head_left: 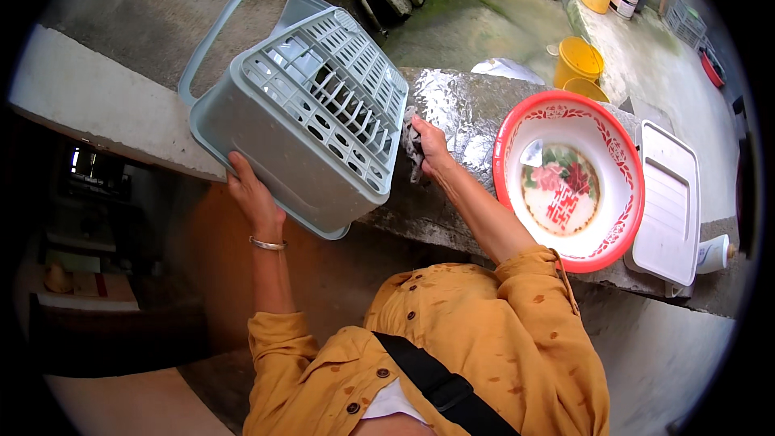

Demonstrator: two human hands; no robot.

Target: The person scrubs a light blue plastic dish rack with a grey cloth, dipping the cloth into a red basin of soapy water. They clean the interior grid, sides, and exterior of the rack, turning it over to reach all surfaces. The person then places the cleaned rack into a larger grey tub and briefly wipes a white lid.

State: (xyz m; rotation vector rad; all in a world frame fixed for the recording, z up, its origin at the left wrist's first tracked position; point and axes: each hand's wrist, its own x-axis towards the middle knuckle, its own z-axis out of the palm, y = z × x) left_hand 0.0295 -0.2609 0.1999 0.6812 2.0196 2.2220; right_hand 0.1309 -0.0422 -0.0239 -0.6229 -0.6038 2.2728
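A grey-blue plastic dish rack box (299,145) is tilted on its side in front of me, its slotted rack insert (339,89) turned toward the right. A lid-like frame (230,24) stands out at its far left side. My left hand (257,198) grips the box's lower left rim, with the thumb on the outside wall. Close to the slotted face, my right hand (432,147) is closed on a crumpled grey rag (412,145). To the right of that hand, a red-rimmed white basin (498,153) with a flower pattern inside holds a little murky water.
The box and basin are over a wet concrete ledge (460,113). A white plastic lid (670,202) and a white bottle (713,254) lie right of the basin. Yellow buckets (578,60) stand beyond. A dark room opens below on the left.
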